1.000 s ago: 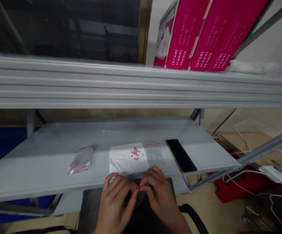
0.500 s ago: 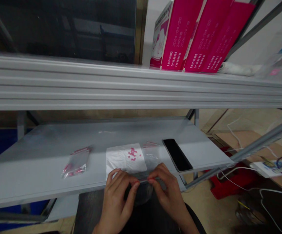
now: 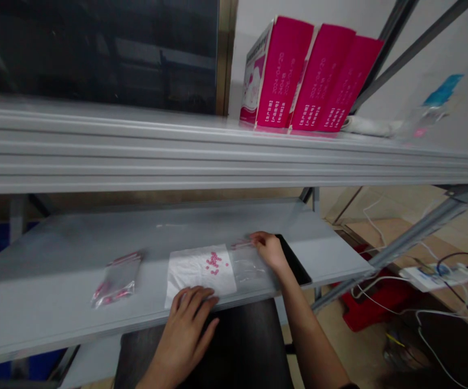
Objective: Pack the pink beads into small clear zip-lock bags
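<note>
My left hand is open, its slightly spread fingers at the front edge of a white sheet of paper. Small pink round pieces lie scattered on the sheet's right part. Beside the paper are clear zip bags with red seal lines; they overlap and cannot be told apart. My right hand reaches over their upper right corner, fingertips pinched at the seal end of a bag. Under my right forearm, a black phone is partly hidden.
On the left of the grey table lies a filled zip bag with pink contents. Above, a shelf crosses the view with pink boxes on it. Cables and a white power strip are at the right.
The clear zip bag that both hands held at the table edge is no longer between them. My right hand has moved forward to the bags; my left hand has opened near the paper.
</note>
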`<action>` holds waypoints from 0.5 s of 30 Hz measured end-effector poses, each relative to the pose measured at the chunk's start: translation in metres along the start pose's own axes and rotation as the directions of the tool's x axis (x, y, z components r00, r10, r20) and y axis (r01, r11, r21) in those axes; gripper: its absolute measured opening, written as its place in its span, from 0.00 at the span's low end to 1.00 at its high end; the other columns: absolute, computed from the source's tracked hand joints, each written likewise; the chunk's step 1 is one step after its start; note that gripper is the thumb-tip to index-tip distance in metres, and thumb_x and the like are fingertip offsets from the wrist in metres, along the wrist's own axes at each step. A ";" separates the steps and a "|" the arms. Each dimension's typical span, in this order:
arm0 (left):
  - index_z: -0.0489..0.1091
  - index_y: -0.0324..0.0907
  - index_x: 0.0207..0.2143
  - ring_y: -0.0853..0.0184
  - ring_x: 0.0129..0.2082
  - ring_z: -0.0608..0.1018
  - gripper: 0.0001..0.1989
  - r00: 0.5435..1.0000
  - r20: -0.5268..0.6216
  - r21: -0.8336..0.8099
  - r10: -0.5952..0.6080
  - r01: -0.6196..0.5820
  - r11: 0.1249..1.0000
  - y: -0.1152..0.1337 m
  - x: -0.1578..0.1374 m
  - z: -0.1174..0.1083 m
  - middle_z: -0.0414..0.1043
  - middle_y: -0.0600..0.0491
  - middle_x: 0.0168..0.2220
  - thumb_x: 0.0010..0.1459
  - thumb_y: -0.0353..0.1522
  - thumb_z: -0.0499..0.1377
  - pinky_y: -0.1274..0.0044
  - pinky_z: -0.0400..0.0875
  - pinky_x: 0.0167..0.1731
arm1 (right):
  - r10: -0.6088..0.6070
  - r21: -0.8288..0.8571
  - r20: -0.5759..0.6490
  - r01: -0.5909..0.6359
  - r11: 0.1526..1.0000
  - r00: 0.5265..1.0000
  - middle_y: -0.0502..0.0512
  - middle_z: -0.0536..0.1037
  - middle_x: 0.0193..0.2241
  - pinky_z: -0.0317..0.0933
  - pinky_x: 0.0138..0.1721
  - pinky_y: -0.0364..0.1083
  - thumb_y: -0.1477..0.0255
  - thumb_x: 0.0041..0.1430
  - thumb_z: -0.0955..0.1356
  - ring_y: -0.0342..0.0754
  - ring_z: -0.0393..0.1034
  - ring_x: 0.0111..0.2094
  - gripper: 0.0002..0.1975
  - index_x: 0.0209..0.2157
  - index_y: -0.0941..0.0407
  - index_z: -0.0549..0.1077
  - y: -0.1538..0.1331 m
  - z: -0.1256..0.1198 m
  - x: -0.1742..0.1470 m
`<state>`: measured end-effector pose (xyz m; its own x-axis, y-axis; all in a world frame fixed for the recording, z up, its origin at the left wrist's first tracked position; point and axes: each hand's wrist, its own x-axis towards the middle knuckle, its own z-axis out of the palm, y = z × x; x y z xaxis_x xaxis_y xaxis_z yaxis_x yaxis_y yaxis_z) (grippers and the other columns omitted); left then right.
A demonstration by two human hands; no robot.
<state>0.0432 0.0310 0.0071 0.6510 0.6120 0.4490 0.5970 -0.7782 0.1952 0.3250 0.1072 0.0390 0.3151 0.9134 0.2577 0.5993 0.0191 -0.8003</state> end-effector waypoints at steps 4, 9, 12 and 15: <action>0.67 0.46 0.53 0.56 0.52 0.73 0.17 0.999 -0.033 -0.031 0.021 -0.022 0.999 0.000 -0.006 -0.004 0.74 0.49 0.50 0.61 0.29 0.56 0.57 0.65 0.56 | -0.022 -0.124 -0.057 0.015 0.992 0.998 0.59 0.81 0.31 0.65 0.40 0.47 0.79 0.52 0.65 0.51 0.75 0.34 0.09 0.30 0.58 0.78 0.007 0.010 -0.004; 0.68 0.47 0.50 0.57 0.52 0.73 0.15 0.988 -0.151 -0.104 -0.031 0.016 0.994 -0.004 -0.015 -0.011 0.74 0.49 0.48 0.60 0.28 0.57 0.61 0.66 0.54 | -0.122 -0.218 -0.125 0.093 0.972 0.985 0.67 0.78 0.35 0.60 0.50 0.53 0.80 0.57 0.61 0.56 0.71 0.41 0.13 0.30 0.61 0.78 -0.003 0.004 -0.014; 0.68 0.46 0.49 0.58 0.49 0.74 0.15 0.957 -0.267 -0.111 -0.109 0.082 0.990 -0.012 -0.024 -0.017 0.75 0.50 0.46 0.59 0.26 0.57 0.63 0.65 0.53 | -0.206 -0.205 -0.134 0.176 0.963 0.969 0.67 0.77 0.38 0.59 0.51 0.57 0.78 0.61 0.59 0.58 0.69 0.43 0.15 0.35 0.61 0.77 -0.028 0.013 -0.029; 0.69 0.46 0.46 0.58 0.46 0.75 0.13 0.886 -0.395 -0.095 -0.243 0.224 0.970 -0.023 -0.035 -0.027 0.75 0.50 0.42 0.59 0.26 0.56 0.64 0.66 0.50 | -0.341 -0.099 -0.028 0.337 0.936 0.940 0.59 0.78 0.38 0.62 0.49 0.52 0.75 0.65 0.58 0.53 0.70 0.43 0.15 0.40 0.56 0.76 -0.068 0.049 -0.059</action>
<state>-0.0060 0.0242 0.0103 0.2467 0.6759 0.6945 0.6804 -0.6311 0.3725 0.2302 0.0721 0.0516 0.1123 0.8401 0.5306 0.7402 0.2855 -0.6088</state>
